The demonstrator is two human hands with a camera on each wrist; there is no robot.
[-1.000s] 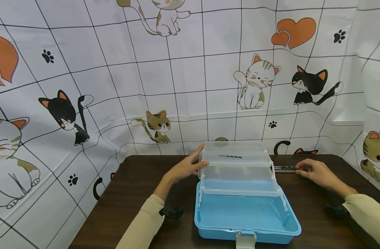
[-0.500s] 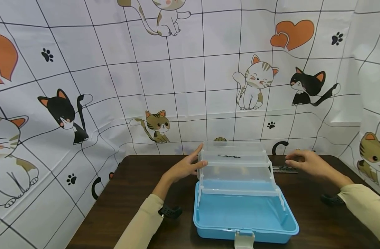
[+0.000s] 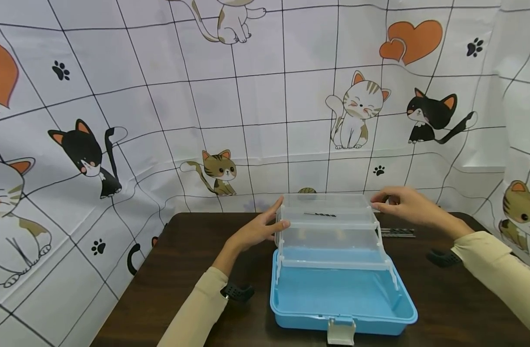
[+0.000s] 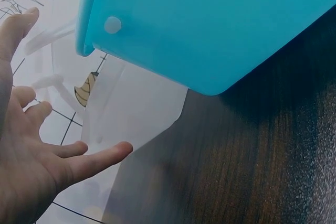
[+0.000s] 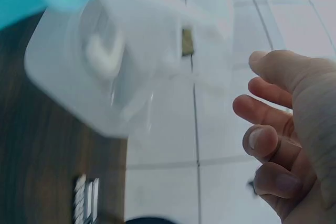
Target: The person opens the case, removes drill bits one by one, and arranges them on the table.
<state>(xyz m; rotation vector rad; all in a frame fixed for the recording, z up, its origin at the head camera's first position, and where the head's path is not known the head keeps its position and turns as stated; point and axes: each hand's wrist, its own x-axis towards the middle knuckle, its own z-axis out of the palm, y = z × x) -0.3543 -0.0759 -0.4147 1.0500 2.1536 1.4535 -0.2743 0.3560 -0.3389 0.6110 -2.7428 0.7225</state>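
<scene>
A blue plastic box stands with its lid raised and clear tiered trays lifted behind its base. One dark drill bit lies in the top tray. My left hand rests against the left side of the trays, thumb and fingers spread; the left wrist view shows the fingers extended. Beside the top tray's right edge is my right hand, raised, with fingers loosely bent. In the right wrist view, nothing shows between its thumb and fingertips. Several drill bits lie on the table to the right of the trays.
The dark wooden table ends at a white curtain printed with cats and grid lines. A white latch hangs at the box's front. Black wristbands sit on both wrists.
My right hand has left the drill bits on the table and moved up and left to the top tray's right edge. My left hand stays at the trays.
</scene>
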